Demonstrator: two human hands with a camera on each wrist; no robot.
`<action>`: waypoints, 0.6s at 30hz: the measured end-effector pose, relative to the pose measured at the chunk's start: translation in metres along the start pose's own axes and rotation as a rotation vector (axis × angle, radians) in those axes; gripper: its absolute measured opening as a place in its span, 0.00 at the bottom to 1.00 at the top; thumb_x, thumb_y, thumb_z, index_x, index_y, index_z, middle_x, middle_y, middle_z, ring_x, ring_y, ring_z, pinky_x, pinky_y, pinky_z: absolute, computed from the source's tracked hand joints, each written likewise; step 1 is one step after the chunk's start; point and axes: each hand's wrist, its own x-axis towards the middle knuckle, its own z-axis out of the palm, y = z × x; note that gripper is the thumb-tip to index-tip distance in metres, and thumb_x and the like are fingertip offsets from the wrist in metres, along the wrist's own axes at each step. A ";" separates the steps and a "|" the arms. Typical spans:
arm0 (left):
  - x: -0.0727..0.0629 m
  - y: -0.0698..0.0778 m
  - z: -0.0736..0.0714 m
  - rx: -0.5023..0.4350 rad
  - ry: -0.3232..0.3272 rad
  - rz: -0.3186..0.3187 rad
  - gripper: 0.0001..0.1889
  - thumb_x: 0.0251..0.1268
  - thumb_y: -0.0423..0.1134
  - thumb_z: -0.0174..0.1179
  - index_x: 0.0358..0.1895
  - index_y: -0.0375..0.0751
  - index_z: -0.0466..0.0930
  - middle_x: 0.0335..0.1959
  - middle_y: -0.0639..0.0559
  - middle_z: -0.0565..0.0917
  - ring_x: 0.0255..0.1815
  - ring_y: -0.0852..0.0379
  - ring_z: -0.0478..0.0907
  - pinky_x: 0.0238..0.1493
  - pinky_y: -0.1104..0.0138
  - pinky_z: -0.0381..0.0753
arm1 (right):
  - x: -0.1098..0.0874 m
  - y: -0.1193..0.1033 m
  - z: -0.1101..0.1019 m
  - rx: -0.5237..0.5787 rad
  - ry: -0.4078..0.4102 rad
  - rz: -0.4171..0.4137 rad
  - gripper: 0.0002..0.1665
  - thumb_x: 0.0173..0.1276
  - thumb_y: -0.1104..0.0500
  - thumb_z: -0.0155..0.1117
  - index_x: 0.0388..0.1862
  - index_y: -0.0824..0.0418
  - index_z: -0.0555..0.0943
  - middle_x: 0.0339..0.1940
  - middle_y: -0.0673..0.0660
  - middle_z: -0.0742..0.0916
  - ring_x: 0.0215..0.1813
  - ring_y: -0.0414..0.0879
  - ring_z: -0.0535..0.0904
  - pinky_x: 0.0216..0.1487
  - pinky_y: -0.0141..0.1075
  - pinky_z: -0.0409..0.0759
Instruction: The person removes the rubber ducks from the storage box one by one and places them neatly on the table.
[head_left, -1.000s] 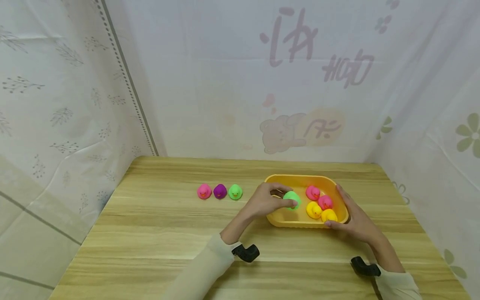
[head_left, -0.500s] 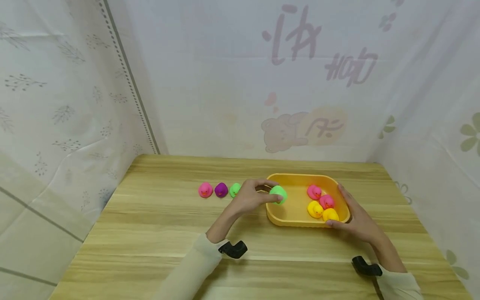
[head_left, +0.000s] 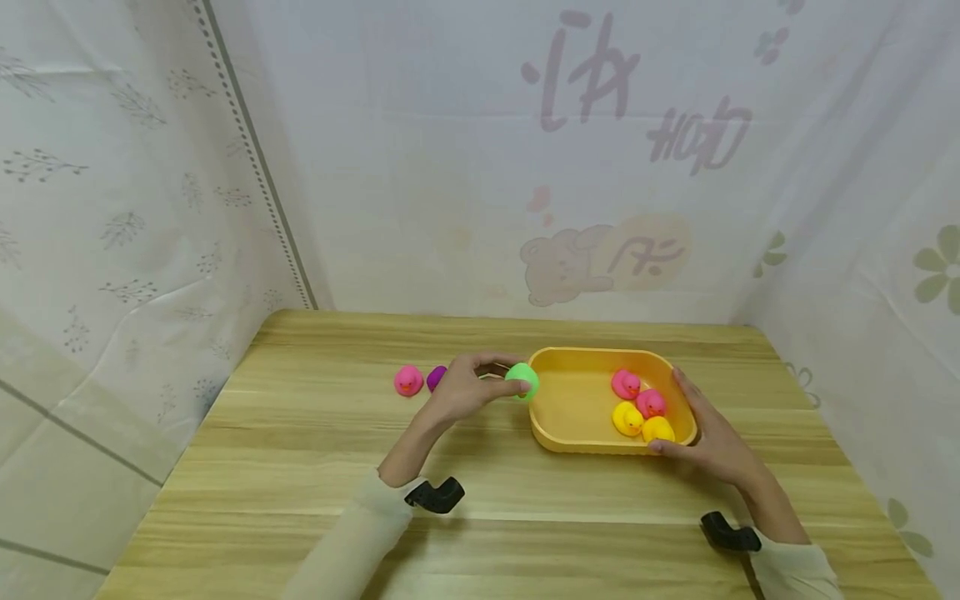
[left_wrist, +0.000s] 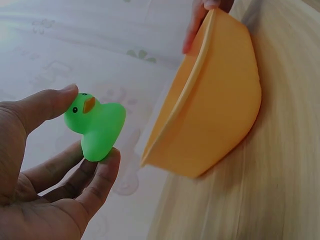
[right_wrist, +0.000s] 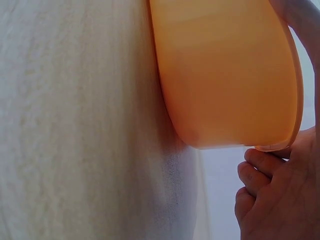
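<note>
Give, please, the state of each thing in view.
Orange basin: upright on the wooden table, gripped by the right hand.
Green rubber duck: pinched by the left hand, off the table, outside the basin.
Two pink rubber ducks: inside the basin.
Two yellow rubber ducks: inside the basin.
Lone pink rubber duck: upright on the table.
Purple rubber duck: partly hidden.

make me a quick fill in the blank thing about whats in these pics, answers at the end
The duck held in the left hand is coloured ____.
Inside the tray, gripped by the right hand, the number of yellow ducks is ____.
On the table, the partly hidden duck beside the pink duck is coloured ____.

Missing words: green; two; purple.
</note>
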 end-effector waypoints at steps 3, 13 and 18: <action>-0.003 0.000 -0.007 0.008 0.023 -0.003 0.20 0.58 0.46 0.76 0.54 0.50 0.88 0.50 0.50 0.89 0.54 0.52 0.83 0.49 0.64 0.85 | 0.000 0.002 0.000 -0.006 -0.001 0.003 0.73 0.59 0.47 0.80 0.87 0.49 0.36 0.87 0.64 0.48 0.82 0.76 0.47 0.71 0.78 0.50; -0.014 0.001 -0.035 -0.017 0.082 -0.048 0.23 0.58 0.45 0.76 0.58 0.49 0.86 0.52 0.44 0.87 0.53 0.50 0.84 0.42 0.65 0.86 | 0.001 0.002 0.000 -0.011 0.006 -0.006 0.73 0.58 0.47 0.80 0.87 0.50 0.37 0.87 0.63 0.48 0.82 0.75 0.47 0.71 0.78 0.50; -0.020 -0.001 -0.048 0.005 0.105 -0.051 0.25 0.58 0.48 0.76 0.59 0.50 0.86 0.52 0.45 0.88 0.46 0.53 0.85 0.39 0.66 0.83 | -0.001 0.002 0.001 -0.015 0.006 -0.005 0.73 0.58 0.47 0.80 0.87 0.50 0.37 0.87 0.64 0.48 0.82 0.75 0.47 0.71 0.78 0.50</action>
